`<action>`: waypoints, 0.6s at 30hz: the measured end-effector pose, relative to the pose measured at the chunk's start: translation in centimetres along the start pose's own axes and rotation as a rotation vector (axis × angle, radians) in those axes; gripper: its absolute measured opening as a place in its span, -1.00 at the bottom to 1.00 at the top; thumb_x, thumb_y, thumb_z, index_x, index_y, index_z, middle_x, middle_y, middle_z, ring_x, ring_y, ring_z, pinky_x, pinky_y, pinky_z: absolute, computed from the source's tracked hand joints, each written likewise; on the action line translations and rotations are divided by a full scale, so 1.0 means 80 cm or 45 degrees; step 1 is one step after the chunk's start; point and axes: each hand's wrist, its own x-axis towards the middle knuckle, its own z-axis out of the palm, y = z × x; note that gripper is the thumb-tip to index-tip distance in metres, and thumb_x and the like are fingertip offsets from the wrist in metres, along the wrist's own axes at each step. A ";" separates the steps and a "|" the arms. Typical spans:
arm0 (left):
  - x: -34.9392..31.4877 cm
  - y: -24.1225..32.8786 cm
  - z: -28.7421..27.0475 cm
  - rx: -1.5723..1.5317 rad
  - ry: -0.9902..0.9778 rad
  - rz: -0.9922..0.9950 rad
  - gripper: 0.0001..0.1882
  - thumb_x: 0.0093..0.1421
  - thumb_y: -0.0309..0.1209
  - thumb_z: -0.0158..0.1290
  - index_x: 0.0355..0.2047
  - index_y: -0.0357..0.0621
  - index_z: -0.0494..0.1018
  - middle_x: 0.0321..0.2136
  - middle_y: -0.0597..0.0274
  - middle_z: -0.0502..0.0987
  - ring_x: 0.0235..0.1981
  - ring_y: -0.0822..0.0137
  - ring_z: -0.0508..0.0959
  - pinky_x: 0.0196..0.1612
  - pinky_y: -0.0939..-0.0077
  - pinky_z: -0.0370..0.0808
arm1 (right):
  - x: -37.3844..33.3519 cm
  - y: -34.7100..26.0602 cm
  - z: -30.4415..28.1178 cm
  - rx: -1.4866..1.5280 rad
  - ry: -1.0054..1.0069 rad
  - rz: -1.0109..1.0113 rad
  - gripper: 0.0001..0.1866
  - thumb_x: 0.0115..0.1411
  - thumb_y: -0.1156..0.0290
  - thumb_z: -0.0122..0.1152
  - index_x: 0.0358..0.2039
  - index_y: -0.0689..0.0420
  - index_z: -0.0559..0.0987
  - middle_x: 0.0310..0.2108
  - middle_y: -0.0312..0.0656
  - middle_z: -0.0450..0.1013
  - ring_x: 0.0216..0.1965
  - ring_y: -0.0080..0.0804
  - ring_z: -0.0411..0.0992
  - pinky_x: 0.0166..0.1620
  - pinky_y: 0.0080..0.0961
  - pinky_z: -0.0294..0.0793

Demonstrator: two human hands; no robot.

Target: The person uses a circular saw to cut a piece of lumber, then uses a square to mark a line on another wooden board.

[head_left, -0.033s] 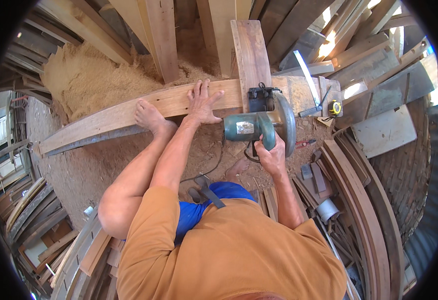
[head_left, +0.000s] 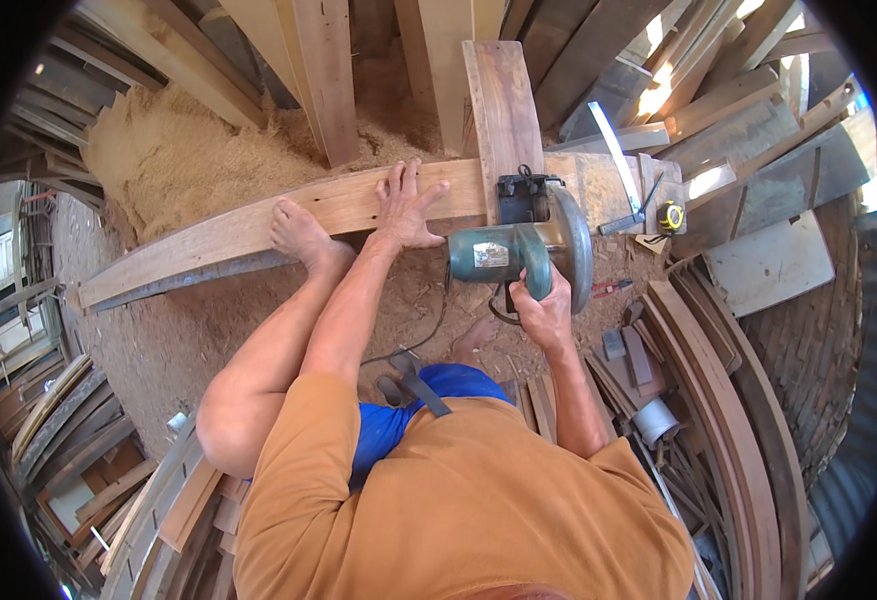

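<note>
My right hand [head_left: 544, 306] is wrapped round the rear handle of a green circular saw [head_left: 483, 254]. The saw's round guard faces right, and its front sits against the near end of a short reddish board [head_left: 504, 115]. That board lies crosswise over a long pale plank [head_left: 343, 203]. My left hand [head_left: 406, 208] presses on the plank with fingers spread, left of the saw and holding nothing. Also on the plank, further left, rests my bare foot [head_left: 303, 232]. The saw's blade is hidden from this view.
A yellow-and-black tape measure [head_left: 669, 215] and a square [head_left: 620, 165] with a metal blade lie right of the saw. Sawdust [head_left: 173, 160] is heaped behind the plank. A black cord [head_left: 436, 330] trails on the ground below the saw. Curved boards [head_left: 723, 400] are stacked at right.
</note>
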 end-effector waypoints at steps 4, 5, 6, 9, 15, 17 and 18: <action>0.000 -0.002 0.002 -0.011 0.030 0.021 0.07 -0.37 0.11 0.57 0.27 0.46 0.46 0.50 -0.13 -0.01 0.52 -0.27 -0.10 0.43 -0.40 -0.13 | 0.006 -0.006 0.001 0.020 -0.010 0.036 -0.84 0.13 0.55 0.30 -0.26 0.20 0.53 -0.49 -0.41 0.42 -0.44 -0.70 0.34 -0.34 -0.57 0.42; -0.001 -0.002 0.002 -0.016 0.037 0.023 0.07 -0.36 0.12 0.57 0.27 0.46 0.46 0.50 -0.14 0.00 0.52 -0.27 -0.10 0.43 -0.40 -0.14 | 0.008 -0.007 0.002 0.011 -0.013 0.023 -0.84 0.13 0.56 0.29 -0.26 0.20 0.53 -0.50 -0.42 0.42 -0.44 -0.70 0.34 -0.34 -0.58 0.41; -0.001 -0.003 0.002 -0.020 0.044 0.025 0.07 -0.36 0.13 0.57 0.27 0.45 0.46 0.50 -0.14 0.00 0.52 -0.27 -0.09 0.43 -0.40 -0.14 | 0.009 -0.007 0.002 0.002 -0.016 0.009 -0.84 0.14 0.56 0.29 -0.26 0.20 0.53 -0.50 -0.42 0.42 -0.45 -0.70 0.34 -0.34 -0.58 0.41; -0.001 0.001 -0.002 -0.032 0.014 0.001 0.07 -0.36 0.05 0.59 0.28 0.47 0.46 0.49 -0.13 -0.01 0.52 -0.24 -0.12 0.45 -0.35 -0.14 | 0.011 -0.004 0.001 0.001 -0.026 -0.003 -0.85 0.14 0.57 0.28 -0.27 0.19 0.53 -0.51 -0.43 0.41 -0.45 -0.70 0.34 -0.34 -0.57 0.41; -0.001 0.004 -0.009 -0.034 -0.018 -0.015 0.08 -0.37 0.00 0.60 0.29 0.44 0.46 0.49 -0.15 -0.02 0.53 -0.24 -0.13 0.46 -0.33 -0.13 | 0.017 0.005 0.002 0.024 -0.029 -0.003 -0.85 0.14 0.57 0.29 -0.28 0.19 0.53 -0.50 -0.41 0.40 -0.42 -0.69 0.34 -0.31 -0.56 0.42; -0.002 0.004 -0.008 -0.037 -0.005 -0.007 0.09 -0.37 -0.01 0.60 0.29 0.44 0.46 0.49 -0.16 -0.01 0.53 -0.25 -0.12 0.46 -0.33 -0.13 | 0.018 0.006 0.002 0.015 -0.027 -0.012 -0.85 0.14 0.56 0.30 -0.28 0.19 0.53 -0.50 -0.40 0.40 -0.41 -0.69 0.34 -0.30 -0.56 0.42; -0.002 0.003 -0.007 -0.040 0.000 -0.006 0.09 -0.38 -0.01 0.60 0.29 0.44 0.46 0.49 -0.16 -0.01 0.52 -0.25 -0.12 0.46 -0.34 -0.12 | 0.019 0.006 0.002 0.011 -0.027 -0.015 -0.85 0.14 0.56 0.30 -0.28 0.19 0.53 -0.49 -0.40 0.41 -0.40 -0.68 0.34 -0.29 -0.56 0.42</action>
